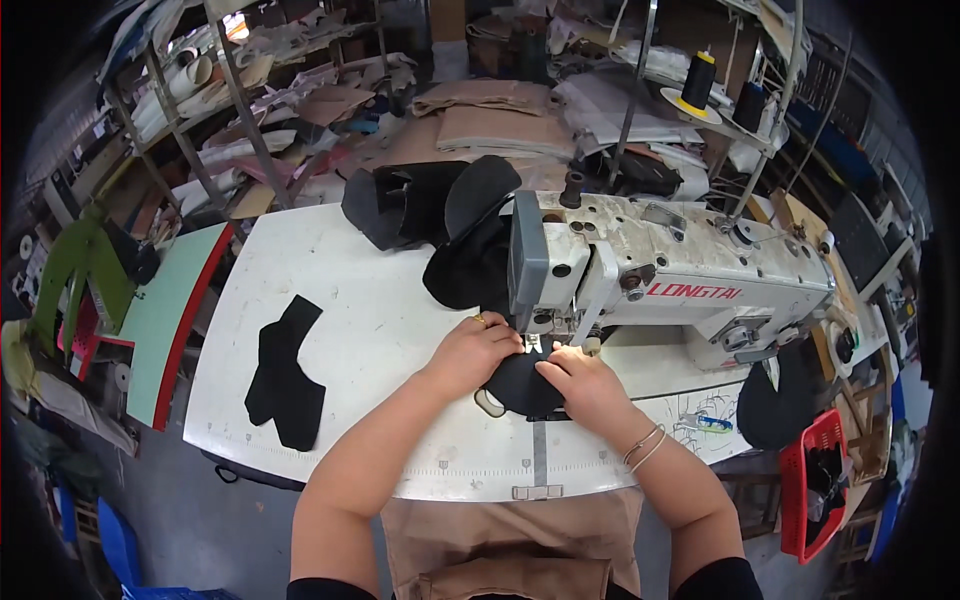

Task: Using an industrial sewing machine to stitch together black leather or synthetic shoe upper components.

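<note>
A rounded black fabric piece (525, 388) lies under the presser foot (534, 343) of a white industrial sewing machine (700, 250), lit by a small lamp. Just left of the foot, my left hand (478, 352) has its fingers curled onto the fabric. My right hand (592, 388) grips the same piece right of the foot, thumb and fingers close together. The fingertips are partly hidden. More black fabric pieces (430, 205) are heaped behind the left hand, beside the machine head. An angular black cut piece (285, 375) lies flat at the left of the white table (380, 300).
Blue-handled thread snips (706, 424) lie right of my right hand, near a dark rounded piece (778, 405). A red basket (812, 480) with black scraps stands off the right edge. Thread cones (698, 82) rise behind the machine. A mint-green table (165, 310) is at left.
</note>
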A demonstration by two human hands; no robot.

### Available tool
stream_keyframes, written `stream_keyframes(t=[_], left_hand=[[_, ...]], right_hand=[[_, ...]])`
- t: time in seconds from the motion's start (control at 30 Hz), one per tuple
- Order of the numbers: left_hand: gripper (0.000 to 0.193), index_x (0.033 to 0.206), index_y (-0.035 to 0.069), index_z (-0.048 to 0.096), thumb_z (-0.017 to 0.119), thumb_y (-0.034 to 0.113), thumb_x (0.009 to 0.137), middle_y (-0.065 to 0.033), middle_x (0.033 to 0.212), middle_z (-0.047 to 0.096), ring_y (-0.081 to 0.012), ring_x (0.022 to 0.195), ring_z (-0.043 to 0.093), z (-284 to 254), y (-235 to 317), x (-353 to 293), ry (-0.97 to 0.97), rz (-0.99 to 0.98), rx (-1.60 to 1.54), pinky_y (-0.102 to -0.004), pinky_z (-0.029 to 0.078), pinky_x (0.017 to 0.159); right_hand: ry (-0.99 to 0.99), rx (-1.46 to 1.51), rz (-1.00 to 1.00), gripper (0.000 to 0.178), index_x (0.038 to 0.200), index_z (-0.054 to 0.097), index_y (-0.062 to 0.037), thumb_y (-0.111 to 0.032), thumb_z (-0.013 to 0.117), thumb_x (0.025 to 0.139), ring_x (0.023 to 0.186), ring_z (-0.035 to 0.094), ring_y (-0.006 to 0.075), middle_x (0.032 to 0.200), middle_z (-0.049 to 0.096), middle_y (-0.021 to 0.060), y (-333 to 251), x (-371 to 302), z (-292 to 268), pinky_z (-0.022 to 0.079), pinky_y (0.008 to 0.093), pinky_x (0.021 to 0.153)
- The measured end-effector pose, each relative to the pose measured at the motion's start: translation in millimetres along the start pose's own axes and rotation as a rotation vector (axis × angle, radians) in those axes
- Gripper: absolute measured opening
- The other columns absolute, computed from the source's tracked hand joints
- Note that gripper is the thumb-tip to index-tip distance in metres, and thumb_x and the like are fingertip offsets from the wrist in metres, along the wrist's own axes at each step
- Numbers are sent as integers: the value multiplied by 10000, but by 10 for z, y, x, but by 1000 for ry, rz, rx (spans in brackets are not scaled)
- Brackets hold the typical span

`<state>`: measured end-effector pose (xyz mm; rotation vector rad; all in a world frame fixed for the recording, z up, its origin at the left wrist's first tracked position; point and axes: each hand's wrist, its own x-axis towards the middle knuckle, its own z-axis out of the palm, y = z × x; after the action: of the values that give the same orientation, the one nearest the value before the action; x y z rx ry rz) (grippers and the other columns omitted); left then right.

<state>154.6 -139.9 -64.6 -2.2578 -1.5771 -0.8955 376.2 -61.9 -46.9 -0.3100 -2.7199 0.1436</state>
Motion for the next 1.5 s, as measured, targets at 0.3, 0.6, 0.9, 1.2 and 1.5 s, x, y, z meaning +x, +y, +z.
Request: stream_keyframes(t=[0.3, 0.6, 0.9, 1.2, 1.5], left_hand=[[218, 899, 119, 684, 623, 70, 695, 28, 951, 662, -199, 986, 577, -9, -5, 8, 0, 13, 7, -299, 492, 836], [197, 913, 110, 688, 636, 75, 727, 21, 959, 667, -207, 997, 577, 1, -51, -99, 10, -48, -21, -307, 488, 846], [198, 924, 134, 694, 618, 81, 749, 23, 930, 648, -191, 1002, 572, 45, -26, -9, -3, -17, -8, -296, 462, 843], [193, 915, 140, 690, 635, 81, 740, 21, 934, 648, -185, 987, 575, 28, 14, 2, 12, -21, -45, -294, 474, 834], [178, 911, 128, 693, 653, 84, 744, 19, 912, 646, -191, 968, 576, -25, 19, -63, 13, -73, -63, -293, 479, 835]], right_hand=[[-4, 15, 16, 441, 1084, 604, -76, 66, 623, 667, 1101, 581, 307, 1049, 574, 101, 1, 19, -13, 502, 396, 812], [32, 278, -139, 345, 1095, 638, -78, -6, 666, 759, 1042, 596, 314, 1166, 612, 119, -137, -125, -679, 475, 392, 951], [960, 438, 1214, 477, 1205, 619, -77, -423, 620, 877, 972, 580, 210, 1120, 631, 74, 2990, -1753, -2695, 471, 345, 808], [994, 855, 934, 409, 1324, 489, -180, -312, 544, 941, 1110, 505, 138, 1265, 534, -29, 3800, -2921, -2270, 418, 330, 889], [831, 1024, 1175, 460, 1336, 486, -52, -280, 524, 938, 1150, 549, 223, 1288, 555, 88, 3058, -1683, -2676, 460, 343, 933]])
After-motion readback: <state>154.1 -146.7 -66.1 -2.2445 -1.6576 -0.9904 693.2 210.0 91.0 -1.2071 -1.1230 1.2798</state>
